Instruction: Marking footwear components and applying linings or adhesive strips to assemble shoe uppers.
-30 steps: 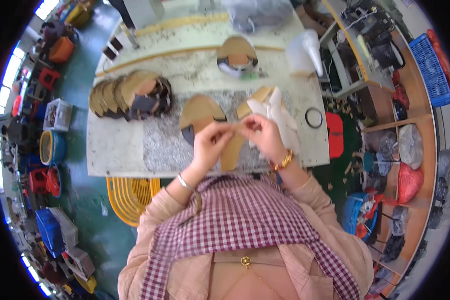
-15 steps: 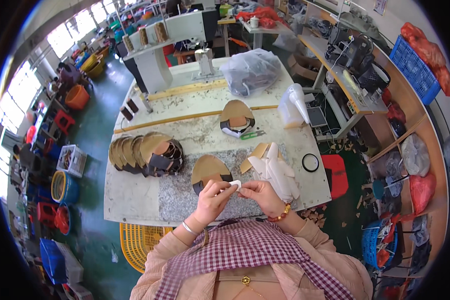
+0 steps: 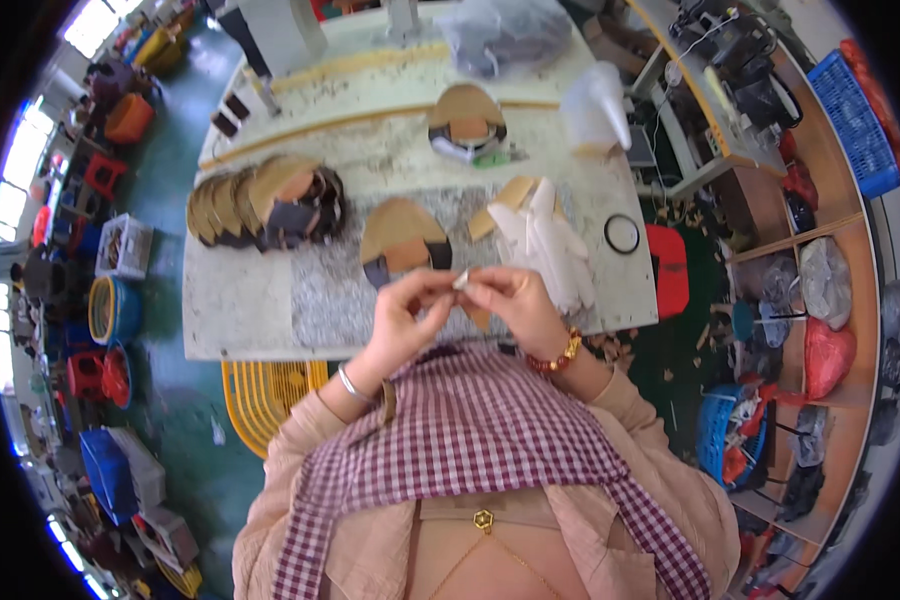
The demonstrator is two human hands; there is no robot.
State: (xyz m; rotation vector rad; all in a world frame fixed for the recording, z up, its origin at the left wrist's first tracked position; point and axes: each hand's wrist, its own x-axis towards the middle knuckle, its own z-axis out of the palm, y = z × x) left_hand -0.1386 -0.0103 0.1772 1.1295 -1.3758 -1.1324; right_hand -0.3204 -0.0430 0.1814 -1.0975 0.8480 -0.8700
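Pinching small white strip (image 3: 461, 280) crosswise between both hands (image 3: 460, 310).

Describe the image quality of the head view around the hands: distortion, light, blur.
Head view: strong fisheye, so the worktable edges bow and a black rim frames the picture; daylight blows out the windows at far left; the table is evenly lit with soft shadows; the left hand and right hand are slightly soft, and the small pale piece pinched between them is too small to identify.

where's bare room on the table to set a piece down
Bare table lies left of the hands, below the stacked brown pieces, and along the far edge. Crowded between the single brown piece, white cloth and black ring.
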